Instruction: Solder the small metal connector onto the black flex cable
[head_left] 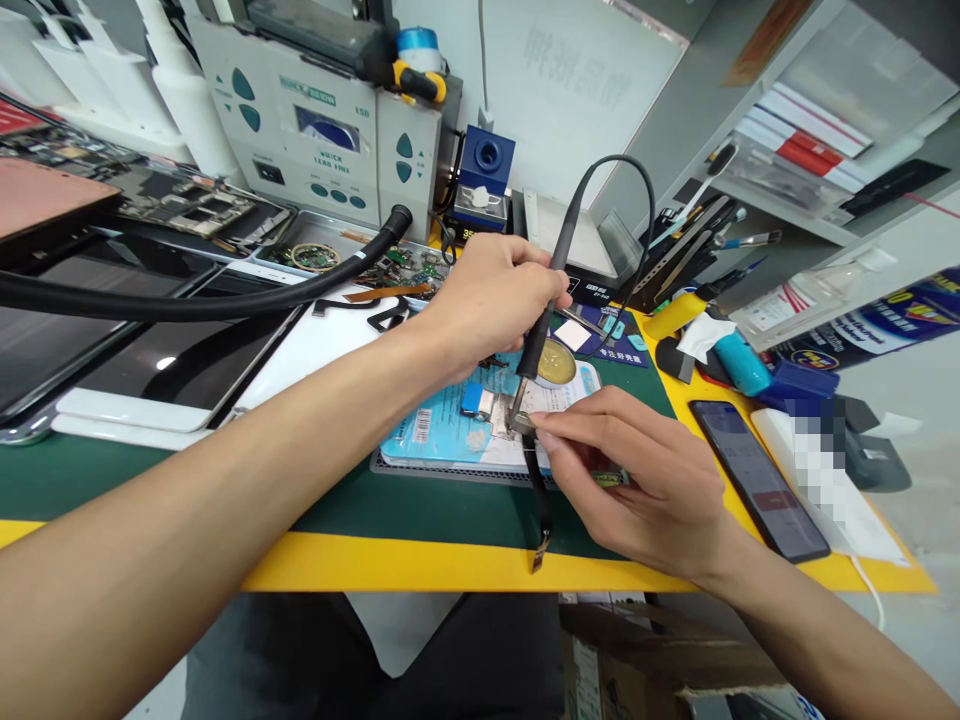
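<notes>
My left hand (499, 300) is closed on a black soldering iron (534, 345) at the middle of the bench, its tip pointing down. Just right of the tip, my right hand (630, 465) pinches a small metal part (523, 424) between thumb and finger. The iron's tip touches or nearly touches that part. From it a black flex cable (537, 490) hangs towards the bench's front edge. Below both hands is a blue and white packet (435, 425), with a small blue and white piece (477, 400) on top. A round tin of yellowish paste (556, 362) stands behind the iron.
A grey soldering station (300, 130) stands at the back left, with a thick black hose (300, 295) in front. Phones and screens (187, 350) lie left. A dark phone (757, 480) lies right, near a yellow bottle (675, 315). The iron's cord (651, 220) arches behind.
</notes>
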